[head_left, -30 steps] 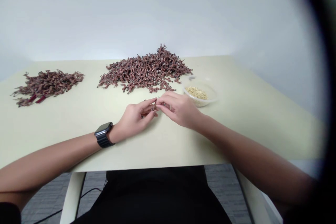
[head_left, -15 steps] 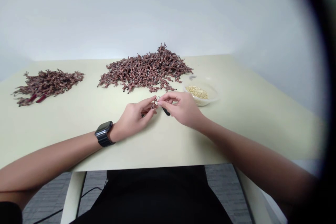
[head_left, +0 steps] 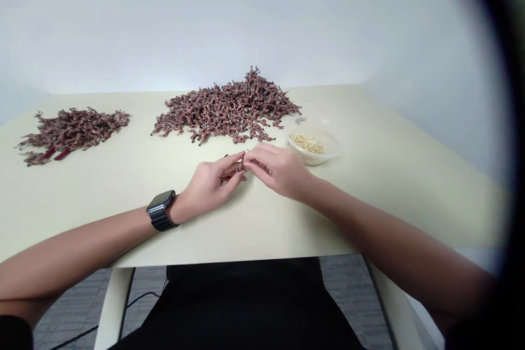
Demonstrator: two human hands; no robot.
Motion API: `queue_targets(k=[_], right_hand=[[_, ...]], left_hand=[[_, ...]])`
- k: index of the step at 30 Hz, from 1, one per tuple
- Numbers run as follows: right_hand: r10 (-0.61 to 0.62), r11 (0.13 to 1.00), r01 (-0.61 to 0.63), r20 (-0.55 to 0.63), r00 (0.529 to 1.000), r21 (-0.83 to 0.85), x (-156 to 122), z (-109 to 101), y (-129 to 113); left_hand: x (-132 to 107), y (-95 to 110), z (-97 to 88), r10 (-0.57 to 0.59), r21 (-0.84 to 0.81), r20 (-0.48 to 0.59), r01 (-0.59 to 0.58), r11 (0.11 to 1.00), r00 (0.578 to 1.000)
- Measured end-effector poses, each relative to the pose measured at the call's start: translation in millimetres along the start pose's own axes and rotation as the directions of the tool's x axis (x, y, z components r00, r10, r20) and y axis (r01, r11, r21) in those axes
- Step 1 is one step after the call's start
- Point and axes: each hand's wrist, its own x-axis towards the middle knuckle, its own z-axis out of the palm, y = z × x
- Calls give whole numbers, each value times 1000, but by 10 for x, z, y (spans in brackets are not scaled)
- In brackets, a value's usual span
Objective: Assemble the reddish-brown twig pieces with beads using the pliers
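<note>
Above the table's near half, my left hand (head_left: 211, 183) is closed, with a small brown twisted piece (head_left: 240, 166) pinched between thumb and fingers. My right hand (head_left: 281, 171) meets it there, its thumb and fingertips pressed together against the same piece. What the right fingertips hold is too small and covered to name. A bowl (head_left: 334, 150) of whitish plastic stands just beyond my right hand. Many small pale yellow bits (head_left: 307, 143) lie inside it.
A large pile of brown twisted pieces (head_left: 229, 109) with dark tips lies at the back middle. The smaller brown pile (head_left: 77, 128) at left has dark red strips (head_left: 62, 154) at its front. A wall (head_left: 205, 22) rises behind the table (head_left: 197, 246).
My right hand has turned slightly and its fingertips have closed in against my left fingers. The black object seen under the right hand earlier is out of sight there. My left hand stays nearly still.
</note>
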Motion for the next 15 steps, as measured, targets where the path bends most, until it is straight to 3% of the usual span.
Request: queue_targets(k=[3, 5, 7, 8, 9, 11, 15], right_hand=[[257, 947, -249, -15, 966, 204, -1, 55, -76], [478, 786, -467, 79, 875, 404, 0, 78, -113], [583, 614, -591, 204, 786, 523, 3, 76, -124], [600, 571, -619, 241, 763, 540, 6, 67, -121], [604, 567, -626, 245, 758, 535, 8, 54, -116], [587, 663, -583, 158, 794, 470, 13, 25, -100], [328, 936, -311, -84, 941, 163, 15, -2, -58]], left_hand=[[-12, -39, -8, 51, 107, -31, -47, 993, 998], [-14, -67, -19, 101, 192, -33, -93, 977, 994], [-9, -85, -30, 132, 241, -23, -123, 963, 991], [-5, -88, -33, 132, 240, -21, -123, 963, 991], [1, -89, -35, 121, 223, -22, -113, 968, 992], [10, -85, -32, 79, 156, -27, -74, 985, 997], [17, -74, -24, 20, 66, -25, -19, 998, 999]])
